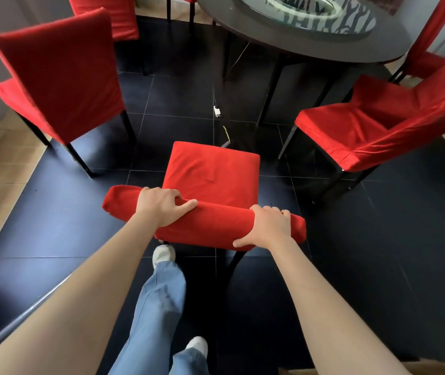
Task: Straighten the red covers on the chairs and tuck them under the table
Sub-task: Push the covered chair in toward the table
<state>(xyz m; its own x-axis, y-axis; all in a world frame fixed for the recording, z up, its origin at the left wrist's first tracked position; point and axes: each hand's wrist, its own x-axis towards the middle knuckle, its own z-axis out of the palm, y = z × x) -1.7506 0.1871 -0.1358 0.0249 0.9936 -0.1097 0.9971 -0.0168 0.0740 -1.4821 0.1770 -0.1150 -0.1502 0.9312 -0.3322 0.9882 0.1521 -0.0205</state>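
A chair with a red cover [211, 169] stands right in front of me, facing the round dark table [310, 47]. My left hand [161, 205] grips the top of its backrest near the left end. My right hand [267, 226] grips the same backrest top near the right end. The seat cover shows a few creases. The chair stands out from the table, with dark floor between them.
A red-covered chair [56, 82] stands at the left, another [378, 123] at the right with a wrinkled cover, and more at the back. A white plug and cable [217, 110] lie on the dark tiles under the table. My legs and shoes are behind the chair.
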